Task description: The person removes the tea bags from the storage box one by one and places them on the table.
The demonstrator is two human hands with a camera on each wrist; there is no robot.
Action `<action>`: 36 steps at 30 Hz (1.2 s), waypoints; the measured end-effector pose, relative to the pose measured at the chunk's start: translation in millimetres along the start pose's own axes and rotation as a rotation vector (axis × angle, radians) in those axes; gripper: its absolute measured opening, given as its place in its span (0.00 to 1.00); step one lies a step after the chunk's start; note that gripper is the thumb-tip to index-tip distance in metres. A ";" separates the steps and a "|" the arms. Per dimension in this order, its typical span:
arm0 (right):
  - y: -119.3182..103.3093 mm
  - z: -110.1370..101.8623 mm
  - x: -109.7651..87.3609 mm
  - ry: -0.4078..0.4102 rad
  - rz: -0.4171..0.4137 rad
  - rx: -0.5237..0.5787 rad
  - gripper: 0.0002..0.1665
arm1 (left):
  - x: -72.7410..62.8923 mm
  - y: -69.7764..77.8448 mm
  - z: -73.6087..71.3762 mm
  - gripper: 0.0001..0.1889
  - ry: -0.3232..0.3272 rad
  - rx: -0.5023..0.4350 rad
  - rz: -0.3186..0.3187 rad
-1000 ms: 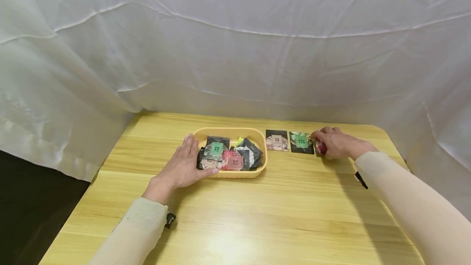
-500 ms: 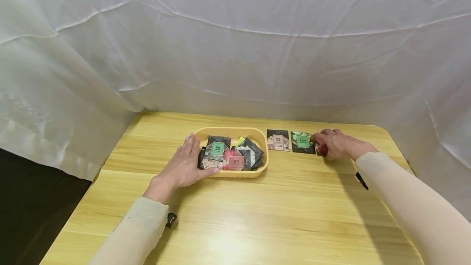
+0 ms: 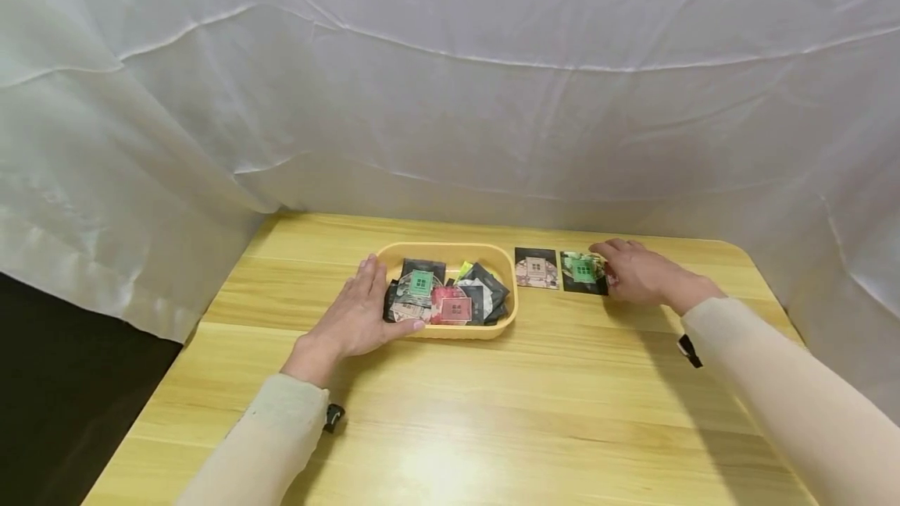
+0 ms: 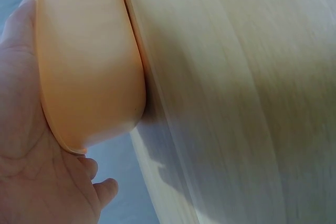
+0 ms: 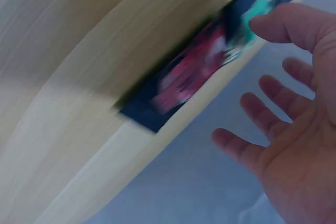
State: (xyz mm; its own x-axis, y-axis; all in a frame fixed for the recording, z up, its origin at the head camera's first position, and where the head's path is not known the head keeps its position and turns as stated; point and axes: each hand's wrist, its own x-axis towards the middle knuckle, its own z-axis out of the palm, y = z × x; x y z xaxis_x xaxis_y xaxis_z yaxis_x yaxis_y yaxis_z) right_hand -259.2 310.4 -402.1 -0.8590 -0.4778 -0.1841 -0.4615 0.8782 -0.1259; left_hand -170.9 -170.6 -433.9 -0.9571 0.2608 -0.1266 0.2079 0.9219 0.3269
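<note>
My left hand [image 3: 346, 317] rests on the left end of a yellow plastic basket [image 3: 457, 333], fingers straight along the rim and thumb over the front edge. Inside lie dark square sachets with green, pink and red labels. To the basket's right, a pink-labelled sachet [image 3: 537, 268] and a green-labelled sachet [image 3: 583, 272] lie flat side by side. A red-printed sachet [image 5: 194, 66] continues the row; in the head view my right hand [image 3: 638, 276] mostly covers it. The right wrist view shows that hand's fingers spread just above the row, holding nothing.
The wooden table [image 3: 464, 389] carries the basket and the row near its back edge. A white cloth curtain [image 3: 450, 115] hangs behind and at both sides. A dark area [image 3: 63, 397] lies beyond the table's left edge.
My right hand has let go of the red sachet and its fingers have lifted and spread. The left hand has stayed on the basket. The head view has shifted slightly.
</note>
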 end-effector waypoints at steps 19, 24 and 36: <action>-148.7 -9.5 39.9 0.223 -0.240 0.022 0.36 | 2.3 0.9 1.5 0.70 0.007 -0.012 -0.001; -171.5 2.9 53.6 0.175 -0.246 -0.009 0.39 | 3.4 0.6 2.2 0.70 0.018 -0.009 0.005; -198.1 26.4 79.9 0.120 -0.188 -0.160 0.53 | 3.2 0.3 2.3 0.70 0.025 -0.018 0.007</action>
State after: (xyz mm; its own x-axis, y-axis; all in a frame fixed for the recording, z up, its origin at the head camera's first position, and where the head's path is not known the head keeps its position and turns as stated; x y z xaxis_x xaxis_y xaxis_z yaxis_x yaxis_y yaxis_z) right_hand -230.6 97.6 -417.6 -0.7705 -0.6352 -0.0536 -0.6365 0.7712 0.0101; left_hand -173.5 -168.8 -436.3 -0.9604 0.2595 -0.1012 0.2108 0.9148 0.3446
